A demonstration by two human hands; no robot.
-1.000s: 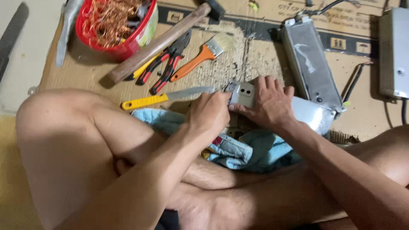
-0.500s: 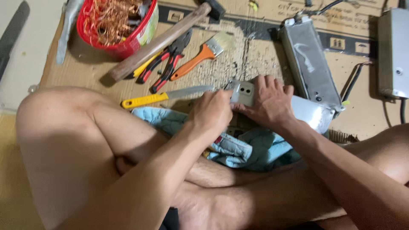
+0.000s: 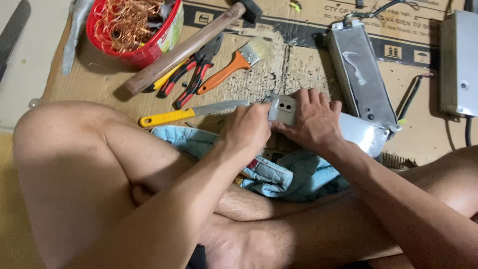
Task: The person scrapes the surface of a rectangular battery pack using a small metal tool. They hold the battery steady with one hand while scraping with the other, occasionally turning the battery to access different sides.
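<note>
Metal box (image 3: 285,109): small grey piece with two round holes in its face, on the cardboard (image 3: 99,87) just ahead of the person's crossed legs, between both hands
Right hand (image 3: 314,119): laid flat over the box's right side, fingers spread and pressing down, pinning it; nothing gripped inside the hand
Left hand (image 3: 247,130): curled into a loose fist at the box's left edge, fingertips turned under; it looks closed on something small, but I cannot tell what, as the knuckles hide it
Cloth (image 3: 279,174): light blue, bunched on the lap just beneath both hands
Knife (image 3: 191,113): yellow handle, blade pointing toward the box, lying just left of the left hand, untouched
Pliers (image 3: 194,74): red and black grips, near an orange-handled brush (image 3: 234,65) and a wooden-handled hammer (image 3: 184,47), all farther up the cardboard
Red bowl (image 3: 132,30): holds a tangle of copper wire, top left, well apart from the hands
Long metal casing (image 3: 361,74): grey, lying lengthwise just right of the right hand; a second grey housing (image 3: 460,65) sits at the far right edge
Step in hand, my reading: working at the left edge of the box while the other hand steadies it, likely prying or loosening a part
Next move, my reading: calls for firm downward pressure from the right hand, and small controlled force at the left edge so the box does not skid across the cardboard
</note>
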